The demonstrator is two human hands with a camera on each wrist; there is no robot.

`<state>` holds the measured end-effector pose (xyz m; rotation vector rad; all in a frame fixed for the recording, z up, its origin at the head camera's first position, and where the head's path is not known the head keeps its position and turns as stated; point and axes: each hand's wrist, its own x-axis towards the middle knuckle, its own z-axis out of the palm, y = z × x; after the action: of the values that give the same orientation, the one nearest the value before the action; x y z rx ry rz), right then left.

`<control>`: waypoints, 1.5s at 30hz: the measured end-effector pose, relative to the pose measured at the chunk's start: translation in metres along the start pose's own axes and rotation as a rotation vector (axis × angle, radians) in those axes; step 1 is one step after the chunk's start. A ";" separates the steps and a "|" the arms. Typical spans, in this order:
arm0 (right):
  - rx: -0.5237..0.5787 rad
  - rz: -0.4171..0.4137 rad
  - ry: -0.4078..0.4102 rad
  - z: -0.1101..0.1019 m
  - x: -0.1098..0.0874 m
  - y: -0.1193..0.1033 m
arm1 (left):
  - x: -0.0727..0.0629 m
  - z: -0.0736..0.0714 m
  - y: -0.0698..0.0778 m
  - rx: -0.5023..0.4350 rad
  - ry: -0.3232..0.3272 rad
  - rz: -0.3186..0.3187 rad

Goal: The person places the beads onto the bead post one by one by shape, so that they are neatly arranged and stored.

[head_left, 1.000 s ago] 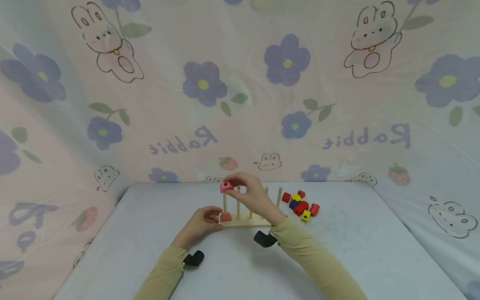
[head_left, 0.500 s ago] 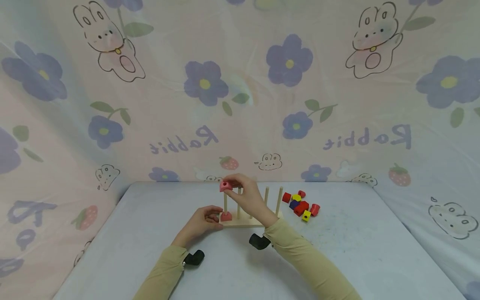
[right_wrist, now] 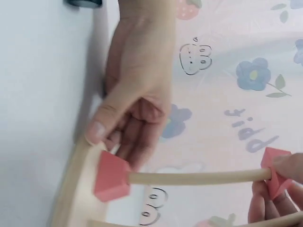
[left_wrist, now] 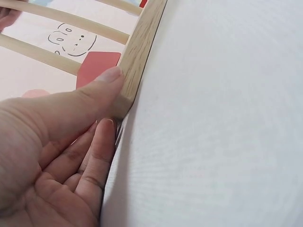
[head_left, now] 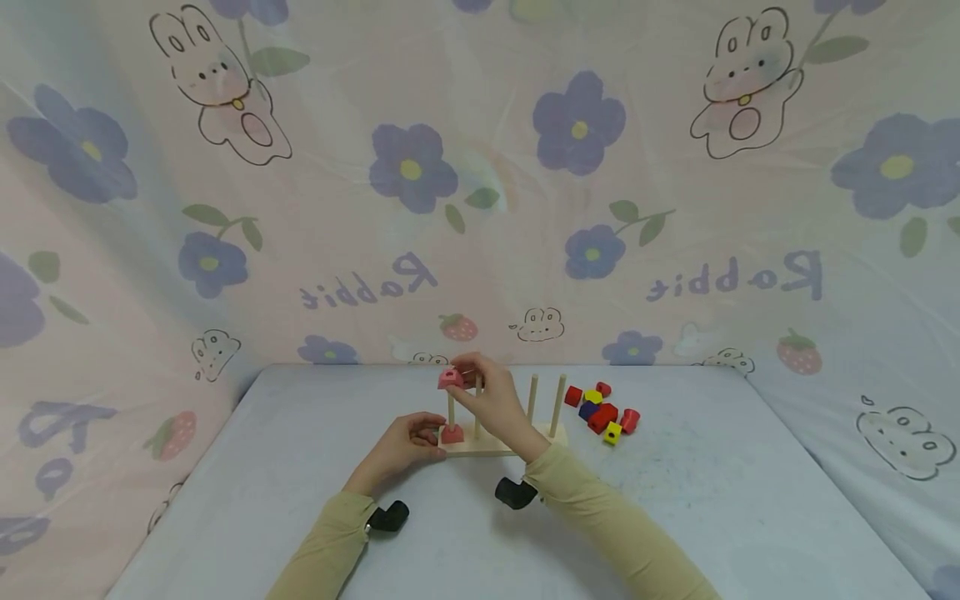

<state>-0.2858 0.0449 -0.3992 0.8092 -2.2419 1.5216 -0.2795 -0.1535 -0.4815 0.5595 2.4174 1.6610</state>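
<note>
My right hand (head_left: 491, 400) pinches a pink block (head_left: 450, 379) with a hole through it, between thumb and fingers. The block is at the top of the leftmost peg (right_wrist: 199, 178); the right wrist view shows the peg's tip at or in its hole. At the foot of this peg sits another pink-red block (right_wrist: 112, 177), threaded on it. My left hand (head_left: 401, 446) holds the left end of the wooden peg board (head_left: 480, 448), its thumb (left_wrist: 102, 85) pressed on the end by the lower block. Part of the board is behind my right hand and wrist.
Several loose red, yellow and blue blocks (head_left: 602, 418) lie in a cluster right of the board. More upright pegs (head_left: 558, 404) stand along the board. A patterned cloth (head_left: 495, 233) hangs behind the white table (head_left: 420, 550).
My right hand shifts slightly left and down with the pink block, which tilts a little at the peg's top. My left hand stays on the board.
</note>
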 end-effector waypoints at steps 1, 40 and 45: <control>0.008 0.021 0.007 0.002 -0.002 0.003 | -0.002 -0.001 0.005 0.002 -0.006 0.003; 0.089 0.190 -0.104 -0.014 -0.076 0.035 | 0.007 0.002 -0.019 -0.029 0.010 0.024; -0.011 0.201 -0.080 -0.043 -0.086 0.036 | 0.006 0.003 -0.019 -0.028 0.019 0.020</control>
<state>-0.2422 0.1187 -0.4566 0.6696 -2.4524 1.5875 -0.2881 -0.1547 -0.4999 0.5680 2.4059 1.7124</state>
